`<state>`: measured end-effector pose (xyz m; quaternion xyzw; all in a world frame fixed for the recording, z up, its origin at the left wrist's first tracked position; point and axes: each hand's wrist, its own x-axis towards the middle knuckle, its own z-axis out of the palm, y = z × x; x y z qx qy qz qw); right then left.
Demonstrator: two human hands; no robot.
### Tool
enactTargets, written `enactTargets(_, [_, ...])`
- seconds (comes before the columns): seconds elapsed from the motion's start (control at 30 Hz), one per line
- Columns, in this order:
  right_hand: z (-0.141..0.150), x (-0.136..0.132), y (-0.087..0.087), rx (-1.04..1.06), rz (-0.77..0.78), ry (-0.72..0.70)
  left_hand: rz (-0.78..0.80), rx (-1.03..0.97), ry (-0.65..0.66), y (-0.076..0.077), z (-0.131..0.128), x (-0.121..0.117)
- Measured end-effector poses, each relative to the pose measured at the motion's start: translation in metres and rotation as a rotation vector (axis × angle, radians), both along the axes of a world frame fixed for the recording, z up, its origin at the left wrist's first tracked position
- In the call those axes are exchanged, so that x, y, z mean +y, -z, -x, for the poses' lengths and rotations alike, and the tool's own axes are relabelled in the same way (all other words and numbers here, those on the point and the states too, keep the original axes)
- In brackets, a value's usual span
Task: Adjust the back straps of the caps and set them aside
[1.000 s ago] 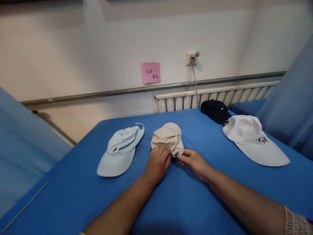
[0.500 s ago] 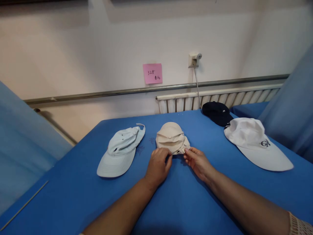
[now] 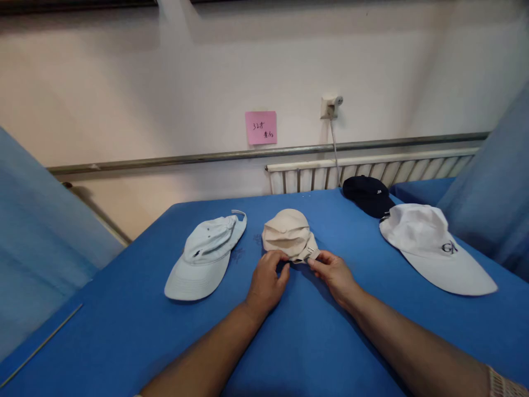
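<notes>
A beige cap lies on the blue-covered table with its back strap and metal buckle towards me. My left hand is closed on the near left edge of its back, thumb below the fingers. At the strap end beside the buckle, my right hand pinches the fabric between thumb and fingers. The beige cap's brim points away and is mostly hidden behind the crumpled crown. To the left lies a pale blue cap with a small dark logo, its strap end loose.
A white cap with dark letters lies at the right, touching or nearly touching a black cap behind it. A thin stick lies at the left edge of the blue table. Behind are a radiator and a rail.
The beige cap has shifted slightly right, and its crown has become rounder and less folded. My right hand has moved right with the strap. The view has tilted a little.
</notes>
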<state>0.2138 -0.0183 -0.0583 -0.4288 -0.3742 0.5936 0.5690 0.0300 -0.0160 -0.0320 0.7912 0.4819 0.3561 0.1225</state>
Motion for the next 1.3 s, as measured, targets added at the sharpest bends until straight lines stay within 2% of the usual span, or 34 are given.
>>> enactTargets(0.2, [0.003,0.002,-0.001,-0.108,-0.026,-0.036,0.060,0.010,0.044,0.003,-0.005,-0.002])
enactTargets(0.47, [0.006,0.000,0.006,-0.131,-0.053,-0.117,-0.003,0.132,0.138,-0.006,-0.012,-0.010])
enactTargets(0.93, [0.008,0.000,0.015,-0.197,-0.144,-0.111,0.154,-0.071,0.066,0.006,-0.009,-0.004])
enactTargets(1.3, [0.010,-0.001,0.015,-0.265,-0.150,-0.094,0.376,-0.322,0.042,0.015,-0.014,-0.001])
